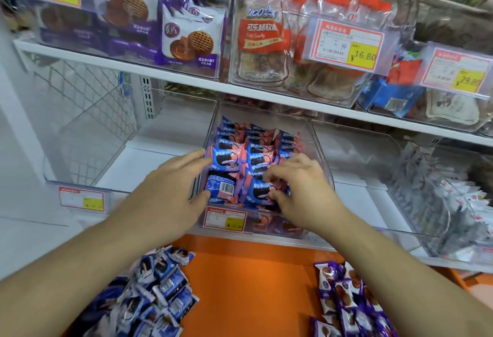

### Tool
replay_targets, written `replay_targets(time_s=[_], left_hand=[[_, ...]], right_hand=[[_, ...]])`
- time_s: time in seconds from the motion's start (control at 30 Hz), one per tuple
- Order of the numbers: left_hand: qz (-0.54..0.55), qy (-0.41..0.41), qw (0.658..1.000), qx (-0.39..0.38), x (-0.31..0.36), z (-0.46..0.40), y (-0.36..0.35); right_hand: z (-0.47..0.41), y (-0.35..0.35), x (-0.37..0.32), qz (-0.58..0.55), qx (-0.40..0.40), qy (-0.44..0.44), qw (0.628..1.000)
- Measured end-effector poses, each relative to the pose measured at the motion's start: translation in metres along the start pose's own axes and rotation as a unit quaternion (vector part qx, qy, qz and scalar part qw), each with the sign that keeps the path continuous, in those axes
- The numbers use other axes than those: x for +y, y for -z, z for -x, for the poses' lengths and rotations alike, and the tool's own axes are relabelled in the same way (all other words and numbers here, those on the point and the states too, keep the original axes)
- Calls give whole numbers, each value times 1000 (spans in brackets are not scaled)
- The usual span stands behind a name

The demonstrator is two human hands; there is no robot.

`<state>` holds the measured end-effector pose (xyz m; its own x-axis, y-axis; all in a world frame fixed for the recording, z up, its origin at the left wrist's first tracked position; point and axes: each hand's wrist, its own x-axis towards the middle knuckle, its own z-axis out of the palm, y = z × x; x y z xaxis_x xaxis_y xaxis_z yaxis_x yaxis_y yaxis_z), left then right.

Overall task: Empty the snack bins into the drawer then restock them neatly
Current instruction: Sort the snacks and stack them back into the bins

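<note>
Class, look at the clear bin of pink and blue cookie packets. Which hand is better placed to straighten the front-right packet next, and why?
Probably the right hand: its curled fingers already pinch that front-right packet inside the clear bin. The left hand lies flat against the bin's left side.

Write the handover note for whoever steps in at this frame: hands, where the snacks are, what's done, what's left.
Left hand: fingers straight, pressing the pink-and-blue packets at the middle bin's left wall.
Right hand: fingers pinching a front packet.
Done: middle bin mostly restocked in rows.
Left: left bin and right bin hold nothing; blue-white packets and purple packets lie in the orange drawer.
</note>
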<state>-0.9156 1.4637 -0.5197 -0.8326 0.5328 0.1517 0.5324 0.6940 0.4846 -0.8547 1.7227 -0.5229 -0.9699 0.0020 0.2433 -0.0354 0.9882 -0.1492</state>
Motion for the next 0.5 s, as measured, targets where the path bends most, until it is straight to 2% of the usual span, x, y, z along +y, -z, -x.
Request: replay_targets(time_s=[0.13, 0.33, 0.5], left_hand=[[12, -13, 1000, -2, -8, -2, 0], [41, -24, 999, 3, -17, -4, 5], [57, -23, 998, 1, -22, -5, 6]], right_hand=[[-4, 1, -4, 36, -41, -5, 999], [-29, -3, -37, -85, -14, 56, 995], [-62, -26, -59, 11, -113, 67, 991]])
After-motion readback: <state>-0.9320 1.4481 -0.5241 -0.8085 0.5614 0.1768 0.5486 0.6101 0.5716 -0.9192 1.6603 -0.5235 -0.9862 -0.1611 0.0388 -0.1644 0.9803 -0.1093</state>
